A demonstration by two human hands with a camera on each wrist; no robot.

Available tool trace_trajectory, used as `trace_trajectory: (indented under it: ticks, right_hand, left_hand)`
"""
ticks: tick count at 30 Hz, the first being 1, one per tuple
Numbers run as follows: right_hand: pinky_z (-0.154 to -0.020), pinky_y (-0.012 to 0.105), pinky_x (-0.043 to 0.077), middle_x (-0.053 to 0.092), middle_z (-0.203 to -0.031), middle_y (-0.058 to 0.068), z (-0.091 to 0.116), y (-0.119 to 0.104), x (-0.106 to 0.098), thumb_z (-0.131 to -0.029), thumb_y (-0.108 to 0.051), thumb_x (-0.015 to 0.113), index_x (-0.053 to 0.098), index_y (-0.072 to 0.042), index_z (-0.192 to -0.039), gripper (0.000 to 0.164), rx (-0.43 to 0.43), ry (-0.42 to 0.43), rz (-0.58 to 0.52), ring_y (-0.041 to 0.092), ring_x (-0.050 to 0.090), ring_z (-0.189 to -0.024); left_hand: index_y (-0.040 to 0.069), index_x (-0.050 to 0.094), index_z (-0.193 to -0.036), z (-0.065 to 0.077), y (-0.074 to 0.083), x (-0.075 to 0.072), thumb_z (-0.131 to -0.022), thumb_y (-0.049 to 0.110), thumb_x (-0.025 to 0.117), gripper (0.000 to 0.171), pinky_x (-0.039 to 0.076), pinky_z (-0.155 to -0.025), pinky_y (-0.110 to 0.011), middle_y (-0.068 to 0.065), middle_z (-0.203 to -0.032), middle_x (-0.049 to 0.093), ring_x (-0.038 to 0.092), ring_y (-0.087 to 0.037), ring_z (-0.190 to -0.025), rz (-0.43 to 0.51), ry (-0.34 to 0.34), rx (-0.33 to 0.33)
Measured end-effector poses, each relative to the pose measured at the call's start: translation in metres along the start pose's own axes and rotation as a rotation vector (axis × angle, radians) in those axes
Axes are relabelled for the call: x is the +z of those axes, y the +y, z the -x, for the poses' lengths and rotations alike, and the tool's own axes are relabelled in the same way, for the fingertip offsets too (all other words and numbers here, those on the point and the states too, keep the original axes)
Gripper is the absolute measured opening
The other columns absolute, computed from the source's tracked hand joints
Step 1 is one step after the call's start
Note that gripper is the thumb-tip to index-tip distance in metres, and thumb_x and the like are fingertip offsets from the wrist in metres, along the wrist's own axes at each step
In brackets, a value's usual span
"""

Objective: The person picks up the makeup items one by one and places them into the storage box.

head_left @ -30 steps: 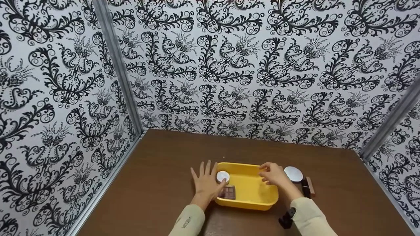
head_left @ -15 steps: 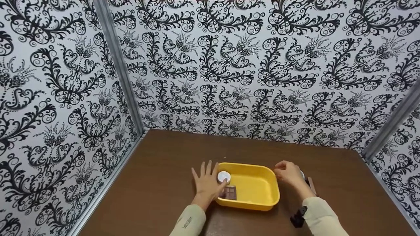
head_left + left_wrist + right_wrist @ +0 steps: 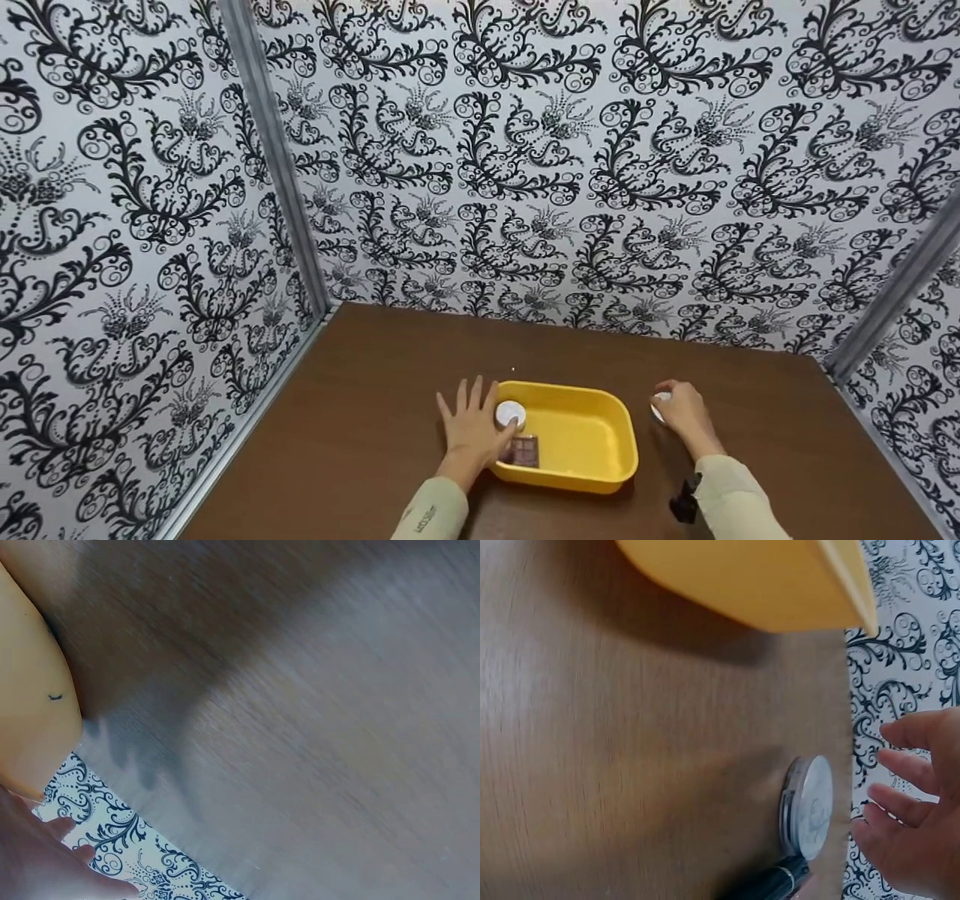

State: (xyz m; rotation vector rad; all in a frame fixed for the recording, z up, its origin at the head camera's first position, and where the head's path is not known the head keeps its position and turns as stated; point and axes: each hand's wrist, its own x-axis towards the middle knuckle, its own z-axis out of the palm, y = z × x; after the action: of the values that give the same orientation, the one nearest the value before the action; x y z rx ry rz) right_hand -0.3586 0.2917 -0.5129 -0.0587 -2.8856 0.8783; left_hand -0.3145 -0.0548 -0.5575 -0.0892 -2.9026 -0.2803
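Note:
My left hand (image 3: 470,433) rests at the left end of a yellow plastic basin (image 3: 622,442), fingers straight and spread outside, thumb reaching over the rim. Inside, near that thumb, are a small white round container (image 3: 511,414) and a brown eyeshadow palette (image 3: 525,451) with square sections, partly covered by the hand. Right of the basin, my right hand (image 3: 682,411) is over a round compact with a white lid (image 3: 660,407). The right wrist view shows the compact (image 3: 814,806) on the table, with the loosely bent fingers of the right hand (image 3: 915,802) beside it, apart from it.
A black tube with a silver band (image 3: 776,881) lies against the compact, with a brownish piece partly hidden behind it. The brown wooden table (image 3: 375,412) meets patterned black-and-white walls (image 3: 525,187) at the back and sides.
My right hand has moved right, from over the basin to the round compact, which it now partly covers. My left hand stays at the basin's left end.

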Motion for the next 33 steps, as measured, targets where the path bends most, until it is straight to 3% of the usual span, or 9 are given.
trace_trajectory:
  ticks: [5,9,12,15,19,23,26,33]
  right_hand:
    - [-0.095,0.064,0.047,0.059,-0.122,0.038,0.000,0.010,0.011,-0.089,-0.004,0.053,0.062,0.013,-0.119,0.036,-0.049,0.048,0.088,0.057,0.055,-0.112]
    - [-0.104,0.066,0.040,0.052,-0.127,0.042,0.003,0.017,0.017,-0.092,-0.001,0.049,0.053,0.019,-0.125,0.039,-0.087,0.072,0.180,0.058,0.048,-0.120]
    - [-0.108,0.065,0.036,0.051,-0.126,0.045,0.008,0.024,0.019,-0.091,-0.002,0.055,0.047,0.023,-0.126,0.044,-0.135,0.121,0.262,0.059,0.046,-0.120]
    - [-0.105,0.067,0.036,0.051,-0.121,0.046,0.013,0.030,0.021,-0.089,-0.008,0.063,0.045,0.025,-0.124,0.051,-0.129,0.146,0.290,0.060,0.047,-0.117]
    - [-0.105,0.072,0.033,0.049,-0.123,0.046,0.014,0.034,0.022,-0.092,-0.017,0.064,0.043,0.025,-0.125,0.057,-0.046,0.072,0.268,0.061,0.043,-0.119]
    - [-0.101,0.072,0.036,0.052,-0.119,0.046,0.009,0.037,0.020,-0.093,-0.020,0.063,0.046,0.025,-0.122,0.056,-0.016,0.010,0.288,0.062,0.047,-0.114]
    - [-0.098,0.071,0.039,0.055,-0.116,0.046,0.005,0.037,0.019,-0.093,-0.020,0.064,0.046,0.024,-0.123,0.056,-0.010,-0.005,0.290,0.062,0.051,-0.109]
    - [-0.105,0.070,0.035,0.049,-0.121,0.050,-0.002,0.035,0.023,-0.092,-0.019,0.066,0.038,0.024,-0.132,0.065,-0.004,-0.017,0.280,0.064,0.048,-0.112]
  left_hand:
    - [0.026,0.036,-0.156,-0.001,-0.001,0.000,-0.091,0.067,0.045,0.078,0.013,-0.117,-0.072,-0.007,-0.163,0.032,0.026,-0.035,-0.152,-0.017,-0.013,-0.004]
    - [0.026,0.034,-0.156,0.000,0.000,0.000,-0.091,0.067,0.044,0.078,0.013,-0.118,-0.072,-0.007,-0.164,0.032,0.026,-0.035,-0.152,-0.032,-0.019,-0.004]
    - [0.026,0.035,-0.156,0.000,0.002,0.000,-0.090,0.067,0.046,0.078,0.013,-0.117,-0.072,-0.007,-0.163,0.033,0.027,-0.035,-0.152,-0.025,-0.015,0.000]
    - [0.026,0.037,-0.155,0.000,0.004,0.000,-0.090,0.067,0.046,0.077,0.014,-0.117,-0.072,-0.007,-0.162,0.035,0.027,-0.035,-0.151,-0.025,-0.011,0.001]
    - [0.027,0.036,-0.155,0.001,0.005,0.001,-0.090,0.067,0.046,0.077,0.013,-0.118,-0.072,-0.006,-0.163,0.034,0.027,-0.034,-0.152,-0.032,-0.018,-0.002]
    - [0.028,0.035,-0.155,0.001,0.006,0.000,-0.091,0.067,0.046,0.077,0.013,-0.118,-0.072,-0.005,-0.162,0.035,0.027,-0.033,-0.152,-0.024,-0.035,-0.010]
    - [0.028,0.034,-0.156,0.001,0.006,-0.003,-0.091,0.067,0.045,0.076,0.013,-0.118,-0.071,-0.005,-0.162,0.034,0.026,-0.033,-0.152,-0.030,-0.050,-0.017]
    - [0.027,0.032,-0.157,0.002,0.003,-0.005,-0.091,0.067,0.044,0.077,0.011,-0.119,-0.071,-0.005,-0.164,0.031,0.024,-0.033,-0.153,-0.029,-0.058,-0.027]
